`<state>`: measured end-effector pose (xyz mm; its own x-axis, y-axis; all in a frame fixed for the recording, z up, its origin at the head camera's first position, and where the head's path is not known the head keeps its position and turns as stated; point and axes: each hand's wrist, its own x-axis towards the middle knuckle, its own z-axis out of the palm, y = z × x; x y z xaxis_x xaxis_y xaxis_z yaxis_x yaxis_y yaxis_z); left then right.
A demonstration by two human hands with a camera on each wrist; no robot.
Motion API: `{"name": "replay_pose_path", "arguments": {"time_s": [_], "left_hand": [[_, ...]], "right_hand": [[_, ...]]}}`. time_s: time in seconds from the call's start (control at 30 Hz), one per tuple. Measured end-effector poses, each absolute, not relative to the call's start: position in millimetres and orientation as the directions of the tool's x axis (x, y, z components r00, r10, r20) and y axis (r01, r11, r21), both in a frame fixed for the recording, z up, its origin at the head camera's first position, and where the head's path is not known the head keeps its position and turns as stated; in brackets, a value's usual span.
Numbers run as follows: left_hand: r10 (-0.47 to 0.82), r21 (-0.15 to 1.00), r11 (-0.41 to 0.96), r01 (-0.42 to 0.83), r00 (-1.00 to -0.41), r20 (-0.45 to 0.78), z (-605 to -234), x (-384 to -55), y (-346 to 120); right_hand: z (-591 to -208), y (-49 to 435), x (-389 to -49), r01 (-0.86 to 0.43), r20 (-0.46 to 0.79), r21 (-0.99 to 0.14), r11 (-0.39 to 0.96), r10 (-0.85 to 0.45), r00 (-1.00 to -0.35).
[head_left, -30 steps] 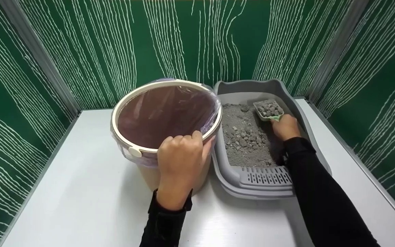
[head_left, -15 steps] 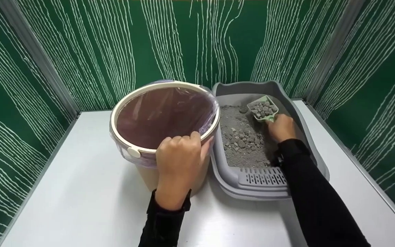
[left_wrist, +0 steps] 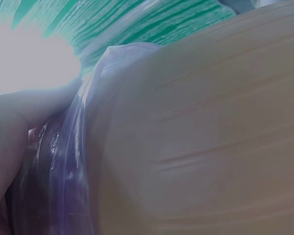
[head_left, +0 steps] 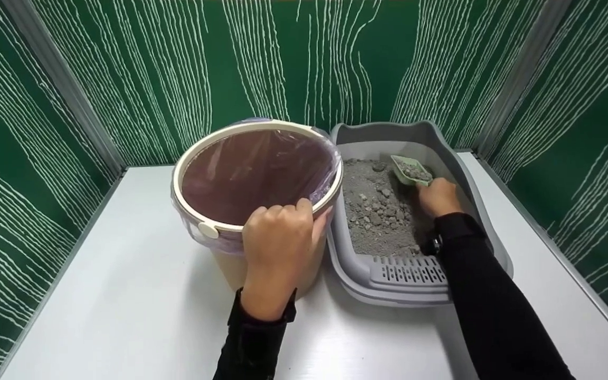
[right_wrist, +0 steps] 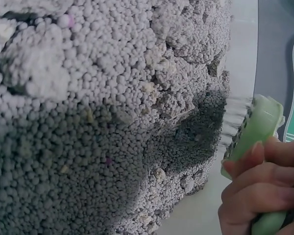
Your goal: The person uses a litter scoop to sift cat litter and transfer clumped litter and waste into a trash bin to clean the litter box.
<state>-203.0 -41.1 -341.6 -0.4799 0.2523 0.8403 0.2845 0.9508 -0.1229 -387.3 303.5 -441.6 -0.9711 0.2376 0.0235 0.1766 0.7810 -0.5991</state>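
Note:
My right hand (head_left: 438, 197) grips the handle of a small green litter scoop (head_left: 400, 174) over the back right of the grey litter tray (head_left: 342, 232). Grey litter (head_left: 415, 171) lies in the scoop. In the right wrist view, grains stream in a blur from the slotted underside of the scoop (right_wrist: 258, 122), whose handle the fingers (right_wrist: 255, 196) wrap. My left hand (head_left: 278, 237) holds the near rim of a beige bin (head_left: 225, 269), pressing down a translucent purple bag (head_left: 214, 244) that lines it. The left wrist view shows the bag (left_wrist: 71, 181) folded over the bin's ribbed wall (left_wrist: 210, 132).
Clumps of litter (head_left: 380, 214) lie on the finer litter in the tray, whose front has a slotted grey step (head_left: 409, 270). Bin and tray stand side by side on a white table (head_left: 119, 274). Green panels (head_left: 325, 63) with white lines enclose the back and sides.
The scoop shifted left, then back right, and its tilt has changed. It shows less litter than before. My left hand stays on the bin's rim.

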Motion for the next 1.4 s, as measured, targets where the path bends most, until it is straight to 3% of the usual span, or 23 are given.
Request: {"name": "replay_pose_path", "arguments": {"time_s": [0.43,1.4], "left_hand": [[0.253,-0.132,0.953,0.273,-0.475,0.843,-343.1,-203.3,-40.7],[0.250,-0.123,0.951,0.283,-0.475,0.844,-342.4,-203.3,-40.3]], "right_hand": [[-444.6,303.4,-387.5,0.216,0.045,-0.580,0.785,0.295,-0.954],[-445.7,302.3,-383.1,0.121,0.154,-0.632,0.765,0.277,-0.949]]}}
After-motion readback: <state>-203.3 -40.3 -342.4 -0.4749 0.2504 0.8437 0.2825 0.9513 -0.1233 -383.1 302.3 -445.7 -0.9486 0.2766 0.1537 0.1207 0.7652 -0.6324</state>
